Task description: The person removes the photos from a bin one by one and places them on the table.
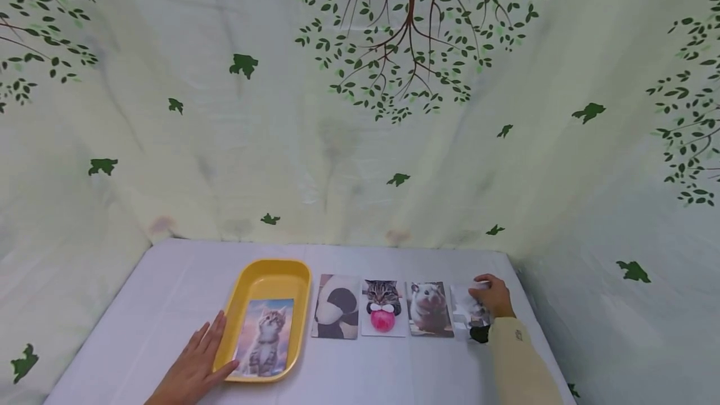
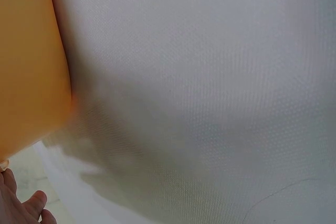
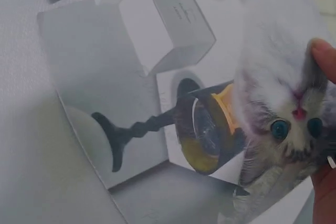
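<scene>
- Head: at 8 o'clock on the yellow tray (image 1: 275, 280), the left hand (image 1: 194, 358) rests with fingers extended; a kitten card (image 1: 263, 339) lies inside. At the row's 3 o'clock end, just beside the hamster card (image 1: 429, 312), the right hand (image 1: 496, 297) pinches the pale card (image 1: 460, 302). Handling that card seems the step in hand; moving it would call for a steady edge grip.
- Left wrist: tray wall toward 10 o'clock; fingers at 7, their contact unclear.
- Right wrist: thumb at 2 o'clock; the pale card looks glossy, showing a goblet, box and blue-eyed, upside-down kitten.
</scene>
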Available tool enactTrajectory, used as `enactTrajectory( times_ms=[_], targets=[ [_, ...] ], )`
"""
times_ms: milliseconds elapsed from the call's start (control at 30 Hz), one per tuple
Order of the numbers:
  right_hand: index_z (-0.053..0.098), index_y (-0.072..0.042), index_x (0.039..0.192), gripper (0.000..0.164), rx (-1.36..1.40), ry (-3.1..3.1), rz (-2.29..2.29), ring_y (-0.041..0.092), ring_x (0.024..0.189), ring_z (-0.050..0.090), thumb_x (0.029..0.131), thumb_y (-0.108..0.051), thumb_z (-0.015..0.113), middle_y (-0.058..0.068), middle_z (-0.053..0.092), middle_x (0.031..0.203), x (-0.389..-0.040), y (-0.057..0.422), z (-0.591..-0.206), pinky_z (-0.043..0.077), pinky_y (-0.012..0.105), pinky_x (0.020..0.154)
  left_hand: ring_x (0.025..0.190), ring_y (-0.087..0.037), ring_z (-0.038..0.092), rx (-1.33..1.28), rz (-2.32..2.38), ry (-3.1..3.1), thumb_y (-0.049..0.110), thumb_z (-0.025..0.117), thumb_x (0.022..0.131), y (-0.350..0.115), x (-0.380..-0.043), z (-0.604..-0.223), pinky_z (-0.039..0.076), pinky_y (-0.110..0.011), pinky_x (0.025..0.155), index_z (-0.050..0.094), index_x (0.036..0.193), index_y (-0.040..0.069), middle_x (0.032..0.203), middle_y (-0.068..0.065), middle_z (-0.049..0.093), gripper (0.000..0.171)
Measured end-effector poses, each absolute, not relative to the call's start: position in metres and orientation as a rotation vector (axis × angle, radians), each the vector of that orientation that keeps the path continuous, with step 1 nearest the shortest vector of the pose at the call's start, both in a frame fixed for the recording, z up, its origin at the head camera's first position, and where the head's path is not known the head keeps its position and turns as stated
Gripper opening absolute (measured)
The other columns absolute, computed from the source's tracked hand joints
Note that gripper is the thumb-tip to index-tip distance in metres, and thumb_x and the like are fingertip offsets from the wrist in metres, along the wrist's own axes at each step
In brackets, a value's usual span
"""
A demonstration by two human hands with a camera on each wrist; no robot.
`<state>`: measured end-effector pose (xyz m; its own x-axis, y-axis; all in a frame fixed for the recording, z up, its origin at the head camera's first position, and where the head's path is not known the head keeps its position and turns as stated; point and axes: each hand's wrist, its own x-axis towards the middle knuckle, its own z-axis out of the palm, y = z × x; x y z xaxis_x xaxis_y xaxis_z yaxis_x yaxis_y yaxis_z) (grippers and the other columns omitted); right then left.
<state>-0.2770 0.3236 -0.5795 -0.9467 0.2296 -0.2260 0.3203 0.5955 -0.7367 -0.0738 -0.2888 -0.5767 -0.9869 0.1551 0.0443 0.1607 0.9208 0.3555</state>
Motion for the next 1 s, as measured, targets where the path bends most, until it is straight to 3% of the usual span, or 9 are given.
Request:
enactTrajectory(
  times_ms=[200, 367, 567, 700, 767, 833, 900, 1000],
  targets=[
    [0.05, 0.003, 0.13, 0.044, 0.542, 2.699, -1.289, 0.043, 0.118, 0.044, 0.089, -0.003, 0.064, 0.029, 0.046, 0.132, -0.278, 0.316, -0.576, 0.037, 0.058, 0.102, 0.135, -0.048, 0.024, -0.24, -0.584, -3.082, 0.049, 0.058, 0.091, -0.289, -0.075, -0.573, -0.023, -0.013, 0.102, 0.0, 0.154, 0.004, 0.16, -0.018, 0.012, 0.097],
    [0.049, 0.005, 0.13, 0.044, 0.463, 2.754, -1.307, 0.046, 0.13, 0.034, 0.089, -0.002, 0.063, 0.031, 0.041, 0.139, -0.28, 0.313, -0.575, 0.031, 0.059, 0.107, 0.135, -0.048, 0.024, -0.24, -0.595, -3.079, 0.048, 0.058, 0.092, -0.289, -0.075, -0.573, -0.023, -0.013, 0.102, 0.0, 0.154, 0.003, 0.16, -0.018, 0.012, 0.097],
    [0.054, 0.006, 0.126, 0.04, 0.326, 2.772, -1.452, 0.042, 0.121, 0.045, 0.089, -0.004, 0.064, 0.029, 0.052, 0.127, -0.278, 0.291, -0.573, 0.038, 0.056, 0.101, 0.135, -0.045, 0.025, -0.266, -0.551, -3.042, 0.048, 0.058, 0.092, -0.289, -0.074, -0.577, -0.021, -0.012, 0.103, 0.0, 0.154, 0.004, 0.162, -0.013, 0.006, 0.096],
    [0.058, 0.006, 0.121, 0.035, 0.191, 2.75, -1.546, 0.037, 0.109, 0.056, 0.089, -0.005, 0.066, 0.024, 0.061, 0.116, -0.276, 0.261, -0.57, 0.047, 0.05, 0.093, 0.147, -0.027, -0.004, -0.281, -0.522, -3.032, 0.048, 0.057, 0.093, -0.289, -0.074, -0.577, -0.02, -0.013, 0.106, 0.002, 0.154, 0.003, 0.161, -0.014, 0.008, 0.094],
    [0.06, 0.006, 0.119, 0.033, 0.111, 2.723, -1.588, 0.034, 0.103, 0.06, 0.089, -0.005, 0.067, 0.021, 0.064, 0.11, -0.275, 0.244, -0.567, 0.051, 0.046, 0.089, 0.147, -0.022, -0.008, -0.275, -0.544, -3.041, 0.048, 0.056, 0.093, -0.289, -0.073, -0.576, -0.02, -0.014, 0.106, 0.003, 0.154, 0.002, 0.16, -0.017, 0.011, 0.093],
    [0.062, 0.006, 0.117, 0.031, 0.062, 2.701, -1.606, 0.031, 0.099, 0.063, 0.088, -0.005, 0.068, 0.017, 0.066, 0.105, -0.274, 0.226, -0.564, 0.052, 0.044, 0.087, 0.147, -0.031, -0.004, -0.251, -0.587, -3.064, 0.049, 0.057, 0.092, -0.289, -0.074, -0.575, -0.021, -0.014, 0.105, 0.003, 0.154, 0.001, 0.159, -0.02, 0.014, 0.094],
    [0.063, 0.005, 0.116, 0.03, 0.027, 2.671, -1.626, 0.028, 0.095, 0.064, 0.088, -0.005, 0.069, 0.014, 0.068, 0.101, -0.273, 0.208, -0.562, 0.054, 0.042, 0.084, 0.144, -0.043, 0.009, -0.211, -0.64, -3.105, 0.051, 0.056, 0.092, -0.288, -0.074, -0.573, -0.023, -0.015, 0.103, 0.001, 0.154, 0.002, 0.159, -0.021, 0.013, 0.096],
    [0.064, 0.004, 0.114, 0.029, -0.015, 2.639, -1.652, 0.025, 0.091, 0.064, 0.087, -0.005, 0.07, 0.011, 0.068, 0.097, -0.269, 0.18, -0.561, 0.055, 0.04, 0.082, 0.138, -0.049, 0.016, -0.17, -0.709, -3.14, 0.053, 0.056, 0.091, -0.288, -0.074, -0.572, -0.024, -0.019, 0.105, 0.001, 0.154, 0.001, 0.159, -0.022, 0.013, 0.098]
  ],
)
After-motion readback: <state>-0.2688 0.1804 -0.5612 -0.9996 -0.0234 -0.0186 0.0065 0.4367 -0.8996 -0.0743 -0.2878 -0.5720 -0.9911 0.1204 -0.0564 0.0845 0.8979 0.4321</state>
